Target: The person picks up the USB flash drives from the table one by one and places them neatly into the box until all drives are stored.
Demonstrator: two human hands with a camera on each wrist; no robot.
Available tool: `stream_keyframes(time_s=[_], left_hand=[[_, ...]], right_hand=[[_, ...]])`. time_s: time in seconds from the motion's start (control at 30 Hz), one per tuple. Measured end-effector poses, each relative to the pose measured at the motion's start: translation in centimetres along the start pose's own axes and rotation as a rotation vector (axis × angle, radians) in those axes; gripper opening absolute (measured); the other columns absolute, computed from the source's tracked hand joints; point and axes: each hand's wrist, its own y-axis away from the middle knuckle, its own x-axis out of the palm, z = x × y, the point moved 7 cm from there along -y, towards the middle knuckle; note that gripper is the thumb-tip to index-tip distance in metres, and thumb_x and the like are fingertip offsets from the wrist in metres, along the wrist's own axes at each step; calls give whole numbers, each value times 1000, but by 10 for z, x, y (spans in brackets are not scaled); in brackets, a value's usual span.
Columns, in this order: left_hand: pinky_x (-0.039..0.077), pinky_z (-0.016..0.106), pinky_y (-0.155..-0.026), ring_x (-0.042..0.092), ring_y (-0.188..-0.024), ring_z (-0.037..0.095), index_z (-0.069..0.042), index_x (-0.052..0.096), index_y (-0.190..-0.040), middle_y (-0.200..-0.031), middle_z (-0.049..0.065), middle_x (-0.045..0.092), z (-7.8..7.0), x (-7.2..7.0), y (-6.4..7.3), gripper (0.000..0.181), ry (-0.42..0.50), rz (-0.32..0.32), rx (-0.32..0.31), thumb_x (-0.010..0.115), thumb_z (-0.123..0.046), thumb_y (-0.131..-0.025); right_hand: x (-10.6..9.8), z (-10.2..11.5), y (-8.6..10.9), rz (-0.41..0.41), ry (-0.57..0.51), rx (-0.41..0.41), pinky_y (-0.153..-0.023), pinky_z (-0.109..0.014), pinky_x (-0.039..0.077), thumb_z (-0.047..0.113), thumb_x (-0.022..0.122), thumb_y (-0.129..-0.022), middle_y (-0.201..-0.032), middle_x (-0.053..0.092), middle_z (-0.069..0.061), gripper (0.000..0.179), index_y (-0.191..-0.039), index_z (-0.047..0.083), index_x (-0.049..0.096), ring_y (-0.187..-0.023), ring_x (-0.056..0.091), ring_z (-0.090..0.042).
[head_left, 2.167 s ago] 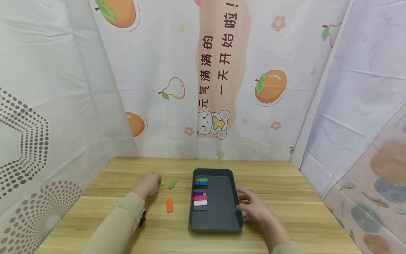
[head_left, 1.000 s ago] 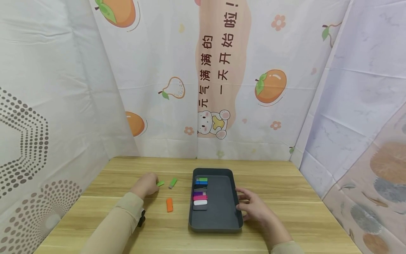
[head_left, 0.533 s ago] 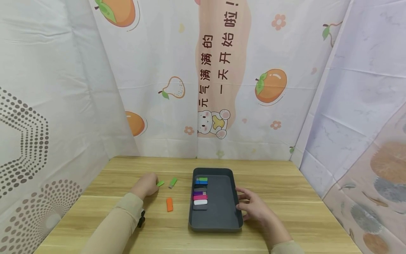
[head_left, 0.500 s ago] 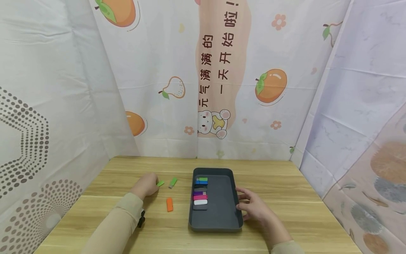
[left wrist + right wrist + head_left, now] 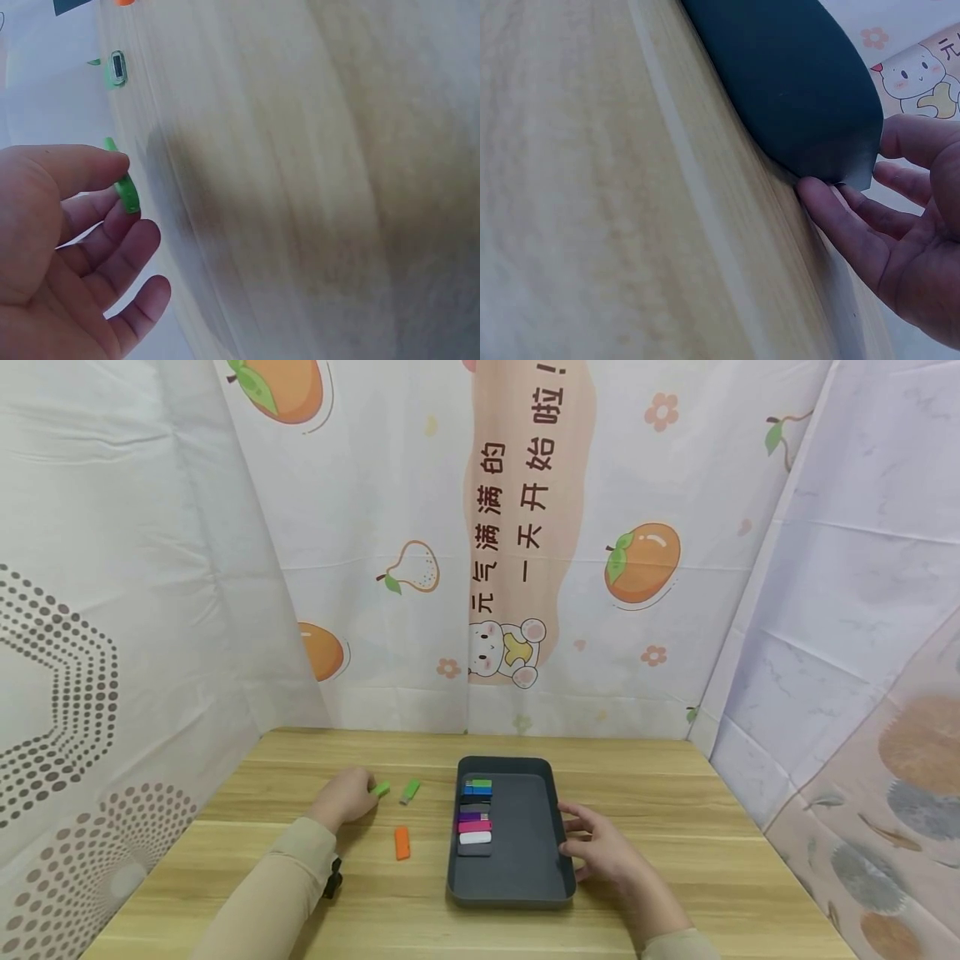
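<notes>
My left hand [image 5: 347,797], over the left part of the table, pinches a green USB flash drive [image 5: 129,193] between thumb and forefinger, the other fingers loosely bent below. Part of that drive is hidden by the thumb. Just to its right lies a second green USB flash drive [image 5: 409,792], metal plug showing, and nearer the front an orange USB flash drive [image 5: 402,843]. My right hand [image 5: 600,847] holds the right wall of a dark grey tray [image 5: 513,902], fingers at the rim and thumb against the outer side [image 5: 810,97] in the right wrist view.
Along the tray's left side several flash drives lie in a column: green, blue [image 5: 477,791], black, grey, purple, pink [image 5: 475,827], white [image 5: 475,837] and dark grey. The wooden table [image 5: 645,777] ends at a printed curtain [image 5: 375,635] behind, with more cloth at both sides.
My left hand has shifted slightly left since the oldest frame, and more of the green flash drive shows at its fingertips now. My right hand and the tray stay where they were.
</notes>
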Motion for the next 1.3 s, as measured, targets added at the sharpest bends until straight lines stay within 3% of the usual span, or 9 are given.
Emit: stream_keyframes(time_s=[0.17, 0.37, 0.5, 0.73, 0.87, 1.1, 1.3], left_hand=[[45, 35, -57, 53, -64, 19, -9, 66, -82, -74, 3, 59, 0, -4, 1, 21, 49, -34, 0, 71, -25, -96], [47, 34, -53, 57, -62, 18, -6, 67, -98, -76, 3, 60, -2, -9, 2, 22, 143, -66, -16, 73, -27, -94], [49, 35, -53, 58, -63, 20, -8, 65, -101, -84, 5, 60, -8, -14, 3, 18, 184, -101, -25, 69, -24, -94], [52, 40, -73, 57, -83, 21, -7, 70, -110, -105, 8, 63, -26, -21, 4, 21, 108, -220, 81, 67, -18, -92], [53, 44, -80, 59, -90, 22, -7, 70, -116, -112, 8, 65, -37, -23, 6, 27, 110, -264, 123, 66, -18, -92], [54, 40, -77, 61, -90, 20, -8, 72, -113, -107, 5, 66, -62, -30, 12, 23, 109, -350, 241, 68, -16, -92], [53, 36, -75, 59, -90, 17, -11, 73, -111, -103, 0, 64, -84, -32, 16, 21, 104, -359, 301, 73, -17, -92]], right_hand=[[1, 0, 2, 3, -13, -2, -66, -55, 59, -3, 64, -90, -138, 44, -34, 75, -157, 0, 31, -112, 59, -40], [1, 0, 2, 13, -28, -5, -67, -55, 59, -3, 63, -91, -139, 43, -35, 74, -157, -1, 30, -114, 58, -42], [1, -1, 2, 12, -28, -5, -67, -55, 59, -4, 63, -90, -139, 43, -35, 74, -157, -1, 30, -114, 57, -41], [1, -2, 2, 8, -30, -3, -67, -55, 59, -3, 64, -90, -140, 43, -34, 75, -157, 0, 31, -115, 57, -41], [0, -1, 2, 4, -27, -2, -66, -54, 59, -3, 64, -90, -139, 44, -34, 75, -157, 0, 31, -114, 57, -40], [0, 0, 2, 1, -27, 1, -67, -54, 59, -4, 64, -90, -139, 43, -34, 74, -156, 0, 32, -114, 57, -41], [0, 0, 1, 6, -26, 0, -68, -55, 59, -4, 64, -90, -140, 43, -34, 74, -157, 0, 31, -115, 57, -41]])
